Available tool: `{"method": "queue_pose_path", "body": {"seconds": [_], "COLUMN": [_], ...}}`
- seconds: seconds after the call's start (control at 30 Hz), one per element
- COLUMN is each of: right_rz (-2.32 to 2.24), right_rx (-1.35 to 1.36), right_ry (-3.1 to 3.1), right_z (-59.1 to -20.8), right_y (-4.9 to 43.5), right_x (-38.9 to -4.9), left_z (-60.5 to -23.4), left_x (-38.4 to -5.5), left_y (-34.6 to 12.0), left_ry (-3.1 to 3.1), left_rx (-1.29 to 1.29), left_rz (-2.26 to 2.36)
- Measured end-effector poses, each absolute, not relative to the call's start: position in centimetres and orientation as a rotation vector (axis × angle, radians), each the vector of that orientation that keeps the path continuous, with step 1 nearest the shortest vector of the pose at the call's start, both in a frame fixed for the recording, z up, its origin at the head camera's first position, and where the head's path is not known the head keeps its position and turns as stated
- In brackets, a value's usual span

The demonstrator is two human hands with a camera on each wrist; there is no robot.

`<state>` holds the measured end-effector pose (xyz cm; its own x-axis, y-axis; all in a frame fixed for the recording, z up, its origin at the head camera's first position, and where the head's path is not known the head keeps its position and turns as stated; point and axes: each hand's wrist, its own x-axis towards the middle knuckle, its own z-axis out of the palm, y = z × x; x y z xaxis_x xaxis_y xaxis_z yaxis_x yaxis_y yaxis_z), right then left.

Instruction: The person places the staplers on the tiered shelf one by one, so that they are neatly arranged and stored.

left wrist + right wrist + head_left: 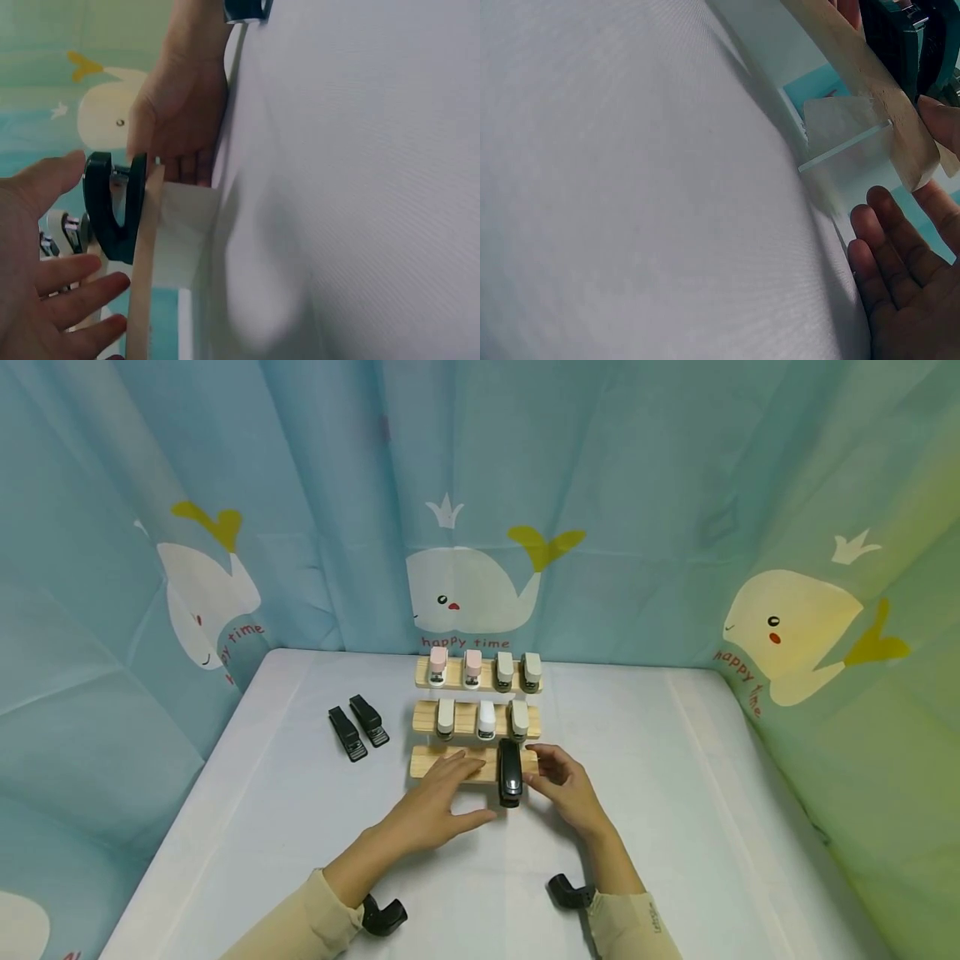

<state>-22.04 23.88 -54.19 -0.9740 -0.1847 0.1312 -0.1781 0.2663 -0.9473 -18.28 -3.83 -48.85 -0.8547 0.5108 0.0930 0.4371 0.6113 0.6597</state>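
Note:
A black stapler lies on the lowest wooden shelf of a three-tier stand, its front end overhanging the near edge. My left hand is spread over the shelf's left part, thumb held apart and nothing in its grasp. In the left wrist view its fingers reach the board beside the stapler. At the shelf's right end is my right hand. The right wrist view shows its thumb against the stapler's side and its other fingers loosely bent below the board.
Small pink, grey and white staplers line the upper shelf and middle shelf. Two more black staplers, one nearer and one farther, lie on the white table left of the stand. A whale-printed curtain hangs behind.

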Motion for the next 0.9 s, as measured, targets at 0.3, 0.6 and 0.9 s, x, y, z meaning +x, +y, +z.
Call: {"method": "queue_pose_path", "body": {"seconds": [0.3,0.6,0.9], "right_rz": [-1.866,-1.856,-1.855], "right_rx": [-0.362,-0.355,-0.345], "right_ry": [2.499,2.500,2.507], "right_z": [-54.3,-54.3,-54.3], "right_y": [23.9,23.9,23.9], "right_x": [-22.1,-22.2,-22.1], "left_z": [-49.0,-49.6,-50.1], "left_x": [-17.6,-18.0,-18.9], "left_y": [-6.0,-8.9,-12.2], "left_ry": [2.777,2.908,2.991], "left_rx": [0.775,0.768,0.643], "left_rz": [1.090,1.187,1.209]}}
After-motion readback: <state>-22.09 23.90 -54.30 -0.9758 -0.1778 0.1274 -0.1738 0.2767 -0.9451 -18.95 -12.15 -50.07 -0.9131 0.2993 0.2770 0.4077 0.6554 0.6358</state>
